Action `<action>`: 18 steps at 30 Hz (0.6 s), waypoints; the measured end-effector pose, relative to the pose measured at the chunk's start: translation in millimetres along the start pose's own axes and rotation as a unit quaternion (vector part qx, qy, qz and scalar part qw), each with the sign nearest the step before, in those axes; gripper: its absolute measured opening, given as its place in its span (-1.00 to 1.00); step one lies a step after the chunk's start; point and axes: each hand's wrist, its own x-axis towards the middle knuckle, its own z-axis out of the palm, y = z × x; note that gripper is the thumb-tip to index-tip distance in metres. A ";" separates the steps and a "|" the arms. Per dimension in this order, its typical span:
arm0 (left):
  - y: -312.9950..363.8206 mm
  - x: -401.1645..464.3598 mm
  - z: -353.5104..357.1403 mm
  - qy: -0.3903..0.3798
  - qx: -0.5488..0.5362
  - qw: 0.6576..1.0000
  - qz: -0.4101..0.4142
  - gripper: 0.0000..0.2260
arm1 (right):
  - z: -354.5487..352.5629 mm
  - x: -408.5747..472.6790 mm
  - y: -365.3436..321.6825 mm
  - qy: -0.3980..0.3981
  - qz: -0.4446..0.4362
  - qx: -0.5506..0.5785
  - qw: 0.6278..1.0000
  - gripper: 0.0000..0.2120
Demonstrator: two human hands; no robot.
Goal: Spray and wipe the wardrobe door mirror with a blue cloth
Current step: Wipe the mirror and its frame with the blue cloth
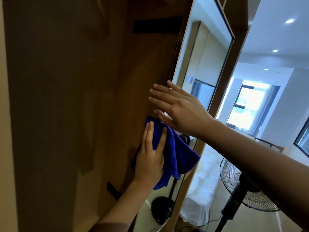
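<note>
The wardrobe door mirror (205,52) is seen edge-on, running from the top centre down to the bottom. My left hand (150,154) lies flat on a blue cloth (177,153), fingers straight and thumb spread, pressing it against the mirror's left edge. The cloth's loose folds hang to the right of the hand. Just above it, my right hand (177,108) is open with straight fingers at the mirror's edge and holds nothing. No spray bottle is in view.
The dark wooden wardrobe interior (75,97) fills the left, with a black fitting (157,25) near the top. Right of the door frame (234,67) stand a black pedestal fan (242,186), a white bed (204,190) and a bright window (247,106).
</note>
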 end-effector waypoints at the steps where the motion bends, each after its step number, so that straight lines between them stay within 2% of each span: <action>1: -1.8 -11.8 1.9 -0.007 0.004 1.000 -0.004 0.00 | 2.5 -2.8 -3.5 0.003 -0.005 0.000 1.000 -0.59; 6: -4.6 -58.7 9.0 -0.040 0.009 0.999 -0.027 0.15 | 12.6 -17.8 -22.5 0.020 -0.025 0.000 0.999 -0.61; 9: -3.9 -59.2 4.6 -0.054 -0.004 0.998 -0.017 0.17 | 12.6 -23.6 -31.1 0.014 -0.029 0.007 0.999 -0.61; 12: -1.9 -34.0 -2.3 -0.053 -0.023 0.998 -0.011 0.08 | 4.7 -22.8 -31.2 -0.007 -0.022 0.009 1.000 -0.58; 16: 8.1 -12.4 -5.6 -0.034 -0.013 0.999 -0.030 -0.21 | -0.8 -17.4 -31.6 -0.018 -0.021 0.007 1.000 -0.57; 18: 8.8 -19.2 -5.6 -0.033 -0.009 0.999 -0.030 -0.23 | 1.6 -16.9 -36.4 -0.025 -0.025 0.013 0.999 -0.57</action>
